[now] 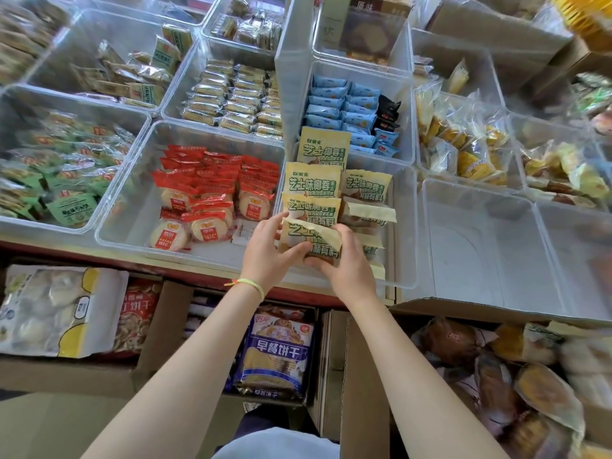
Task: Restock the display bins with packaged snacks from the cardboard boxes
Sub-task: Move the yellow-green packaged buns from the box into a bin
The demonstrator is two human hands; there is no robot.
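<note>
We hold one pale yellow and green snack packet (309, 241) between both hands, our left hand (270, 250) gripping its left edge and our right hand (344, 265) curled under its right side. It sits at the near end of the clear plastic display bin (405, 226), touching a row of matching packets (313, 180).
</note>
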